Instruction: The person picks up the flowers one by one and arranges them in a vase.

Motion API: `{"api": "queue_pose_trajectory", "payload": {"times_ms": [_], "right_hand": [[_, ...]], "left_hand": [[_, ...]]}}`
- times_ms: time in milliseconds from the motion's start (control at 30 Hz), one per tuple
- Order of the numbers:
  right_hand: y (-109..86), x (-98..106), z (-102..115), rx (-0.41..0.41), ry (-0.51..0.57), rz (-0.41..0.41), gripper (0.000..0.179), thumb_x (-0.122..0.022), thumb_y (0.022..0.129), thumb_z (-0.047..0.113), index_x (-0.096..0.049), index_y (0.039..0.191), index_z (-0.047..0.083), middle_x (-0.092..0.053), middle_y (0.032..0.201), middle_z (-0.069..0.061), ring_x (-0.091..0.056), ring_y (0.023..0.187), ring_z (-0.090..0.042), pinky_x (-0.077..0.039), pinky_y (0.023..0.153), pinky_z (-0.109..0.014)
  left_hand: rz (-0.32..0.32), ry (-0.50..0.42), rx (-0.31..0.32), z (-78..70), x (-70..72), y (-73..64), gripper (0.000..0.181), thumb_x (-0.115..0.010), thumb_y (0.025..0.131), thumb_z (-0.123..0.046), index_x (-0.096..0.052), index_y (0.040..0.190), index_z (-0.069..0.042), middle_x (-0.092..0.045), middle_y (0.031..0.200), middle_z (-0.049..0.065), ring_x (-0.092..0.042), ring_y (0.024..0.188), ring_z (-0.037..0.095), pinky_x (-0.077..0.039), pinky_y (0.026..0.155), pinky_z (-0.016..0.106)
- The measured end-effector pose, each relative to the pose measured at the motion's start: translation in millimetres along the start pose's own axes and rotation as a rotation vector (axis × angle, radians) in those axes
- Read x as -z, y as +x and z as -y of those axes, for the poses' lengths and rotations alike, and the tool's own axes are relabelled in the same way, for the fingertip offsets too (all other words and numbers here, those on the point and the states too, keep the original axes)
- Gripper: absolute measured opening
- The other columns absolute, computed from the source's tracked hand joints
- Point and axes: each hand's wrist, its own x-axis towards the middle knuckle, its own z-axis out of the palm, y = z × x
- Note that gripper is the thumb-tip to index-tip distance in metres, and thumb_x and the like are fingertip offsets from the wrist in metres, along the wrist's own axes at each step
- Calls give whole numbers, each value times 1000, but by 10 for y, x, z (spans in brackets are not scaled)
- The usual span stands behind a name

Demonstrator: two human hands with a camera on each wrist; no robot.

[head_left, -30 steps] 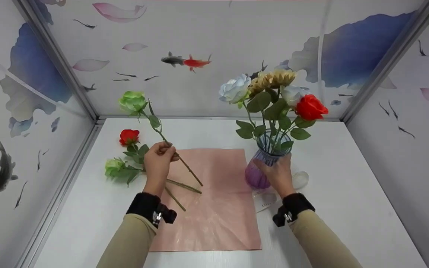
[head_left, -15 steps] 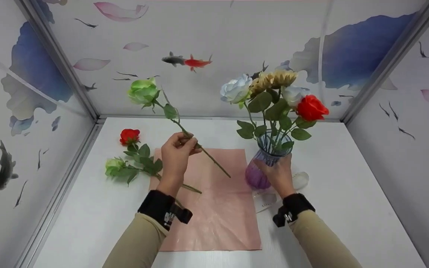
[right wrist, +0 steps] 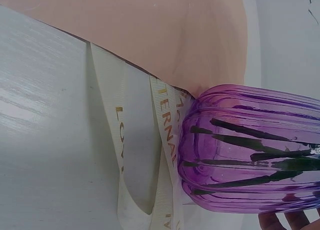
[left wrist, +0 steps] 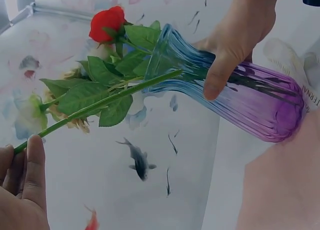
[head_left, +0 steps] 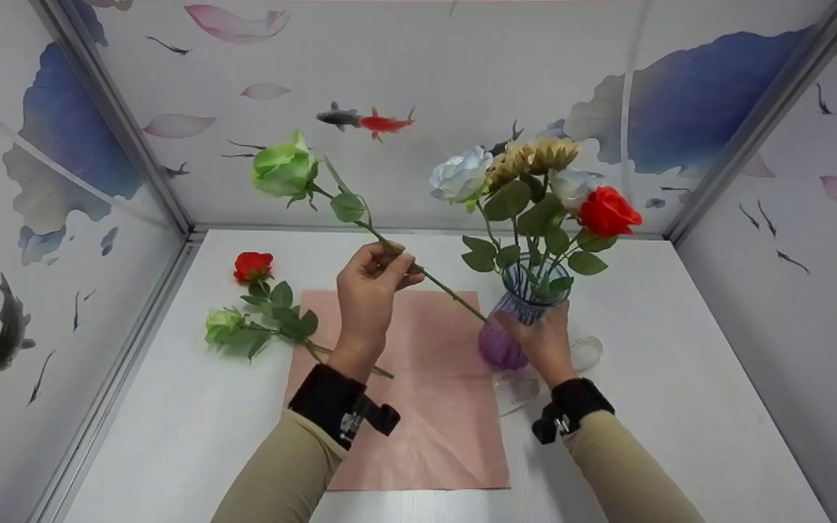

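My left hand (head_left: 371, 290) pinches the stem of a green rose (head_left: 284, 168) between thumb and fingers, its bloom up to the left. The stem's lower end points down right towards the vase; in the left wrist view the stem (left wrist: 100, 104) overlaps the vase's mouth, but whether it touches I cannot tell. My right hand (head_left: 546, 338) grips the blue-and-purple glass vase (head_left: 502, 345) round its middle. It stands upright holding several flowers, among them a red rose (head_left: 609, 211), a pale blue rose (head_left: 460, 174) and golden blooms (head_left: 527, 156). Cut stems show through the purple base (right wrist: 220, 108).
Another red rose (head_left: 253, 267) and a green rose (head_left: 224, 327) lie at the left, their stems crossing onto pink wrapping paper (head_left: 440, 428). Cream lettered ribbon (right wrist: 165, 125) lies beside the vase's base. Printed wall panels (head_left: 418, 65) enclose the white table (head_left: 694, 407) at the back and sides.
My left hand has moved right and up with the green rose, bringing its stem end close to the vase. The right hand and vase have stayed in place.
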Motion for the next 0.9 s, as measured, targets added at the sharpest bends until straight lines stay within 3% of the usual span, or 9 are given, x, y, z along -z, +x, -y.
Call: {"api": "queue_pose_trajectory", "payload": {"times_ms": [267, 467, 900], "right_hand": [[12, -14, -10, 24, 14, -25, 101, -91, 78, 25, -25, 151, 4, -36, 145, -20, -45, 133, -27, -33, 117, -43], [3, -11, -9, -16, 8, -13, 103, -91, 79, 25, -21, 152, 3, -33, 146, -23, -43, 134, -30, -32, 118, -46], [11, -12, -24, 10, -14, -19, 101, -91, 78, 25, -25, 151, 2, -34, 144, -23, -41, 133, -31, -32, 117, -46]], "left_hand": [[-14, -56, -14, -51, -101, 11, 15, -71, 95, -2, -65, 109, 3, -65, 95, 18, -72, 84, 28, -61, 83, 43], [-15, -76, -32, -64, -188, 38, 16, -72, 95, -3, -65, 109, 2, -65, 94, 19, -73, 84, 29, -61, 84, 44], [34, -56, -78, -42, -359, 85, 15, -69, 98, -6, -64, 108, 3, -68, 99, 19, -72, 89, 28, -60, 87, 43]]}}
